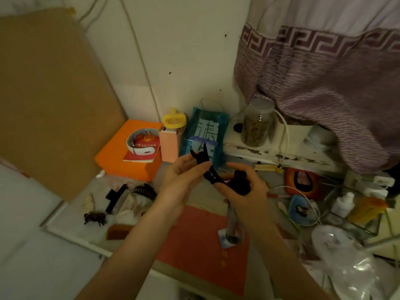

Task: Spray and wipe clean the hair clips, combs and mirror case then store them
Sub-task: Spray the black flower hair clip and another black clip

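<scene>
Head view: your left hand [184,178] pinches the clip [205,167], light, stiff, slick plastic, at centre; your right hand [244,191], at 3 o'clock, wraps the spray bottle [236,213]; grip the spine.

blue bag [203,131]: "稳" (white, large); red booklet [141,153]: gold characters, unreadable

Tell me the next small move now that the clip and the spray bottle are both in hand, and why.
Probably press the black pump head so the spray hits the black hair clip. The left hand holds that clip up close beside the nozzle of the spray bottle, which the right hand grips near the top. No cloth is in either hand, so wiping likely comes after.
</scene>
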Available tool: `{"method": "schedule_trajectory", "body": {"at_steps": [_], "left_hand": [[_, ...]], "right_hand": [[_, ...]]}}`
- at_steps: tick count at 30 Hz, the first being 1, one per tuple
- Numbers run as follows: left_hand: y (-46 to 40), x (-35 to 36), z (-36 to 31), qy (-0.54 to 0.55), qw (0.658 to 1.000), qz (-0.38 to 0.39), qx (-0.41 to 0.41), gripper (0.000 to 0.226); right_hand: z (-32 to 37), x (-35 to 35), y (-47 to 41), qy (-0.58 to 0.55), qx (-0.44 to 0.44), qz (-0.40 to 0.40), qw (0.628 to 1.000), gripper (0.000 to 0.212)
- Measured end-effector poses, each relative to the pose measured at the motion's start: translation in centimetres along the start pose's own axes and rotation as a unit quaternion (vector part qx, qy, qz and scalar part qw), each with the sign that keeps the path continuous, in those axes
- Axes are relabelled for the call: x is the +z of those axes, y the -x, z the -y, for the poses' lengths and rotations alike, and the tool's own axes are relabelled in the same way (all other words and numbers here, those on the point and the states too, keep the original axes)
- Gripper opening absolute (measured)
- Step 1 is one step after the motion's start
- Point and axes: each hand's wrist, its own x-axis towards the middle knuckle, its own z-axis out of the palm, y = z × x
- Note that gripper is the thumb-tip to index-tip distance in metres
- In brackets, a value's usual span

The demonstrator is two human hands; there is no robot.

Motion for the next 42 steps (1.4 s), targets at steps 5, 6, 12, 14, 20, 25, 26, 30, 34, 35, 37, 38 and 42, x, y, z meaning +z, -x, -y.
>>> {"method": "schedule_trajectory", "body": {"at_steps": [5, 6, 12, 14, 20, 25, 26, 30, 34, 35, 37, 38, 42], "left_hand": [[-0.2, -4.2, 1.7, -0.097, 0.994, -0.028, 0.03, 0.041], [-0.3, -5.2, 2.2, -0.105, 0.994, -0.027, 0.029, 0.043], [-1.2, -12.4, 5.3, -0.161, 0.987, -0.002, 0.0, 0.042], [-1.7, -15.2, 6.3, -0.17, 0.985, 0.007, -0.033, 0.04], [-3.2, -23.2, 9.4, -0.206, 0.968, 0.051, -0.137, 0.037], [-3.2, -27.2, 12.4, -0.216, 0.957, 0.038, -0.188, 0.024], [-3.0, -27.8, 13.1, -0.22, 0.956, 0.025, -0.194, 0.022], [-1.7, -29.9, 15.4, -0.226, 0.95, -0.018, -0.216, 0.021], [-1.0, -31.2, 17.0, -0.24, 0.938, -0.041, -0.248, 0.022], [-0.9, -31.4, 17.5, -0.235, 0.936, -0.047, -0.259, 0.019], [-0.7, -31.8, 18.1, -0.232, 0.931, -0.062, -0.276, 0.014], [-0.8, -32.0, 18.3, -0.231, 0.928, -0.07, -0.283, 0.014], [-1.4, -32.6, 19.1, -0.25, 0.924, -0.079, -0.278, 0.015]], "right_hand": [[-2.1, 2.2, 0.7, 0.01, 0.032, 0.026, 0.999, 0.033], [-2.7, 2.8, 0.9, 0.012, 0.042, 0.032, 0.999, 0.034], [-7.2, 7.8, 2.3, 0.032, 0.119, 0.032, 0.992, 0.033], [-8.6, 9.9, 2.9, 0.035, 0.147, 0.017, 0.988, 0.033], [-12.8, 15.8, 4.6, 0.068, 0.247, -0.017, 0.966, 0.033], [-15.7, 19.2, 6.7, 0.076, 0.296, -0.062, 0.95, 0.03], [-16.2, 19.7, 7.0, 0.075, 0.309, -0.067, 0.946, 0.028], [-18.0, 21.4, 8.1, 0.068, 0.348, -0.077, 0.932, 0.032], [-19.6, 22.5, 8.9, 0.062, 0.362, -0.095, 0.925, 0.037], [-19.9, 22.7, 9.1, 0.061, 0.367, -0.098, 0.923, 0.038], [-20.6, 23.2, 9.4, 0.067, 0.377, -0.105, 0.918, 0.039], [-20.9, 23.4, 9.7, 0.072, 0.381, -0.108, 0.916, 0.04], [-22.1, 24.1, 10.2, 0.09, 0.387, -0.113, 0.911, 0.044]]}}
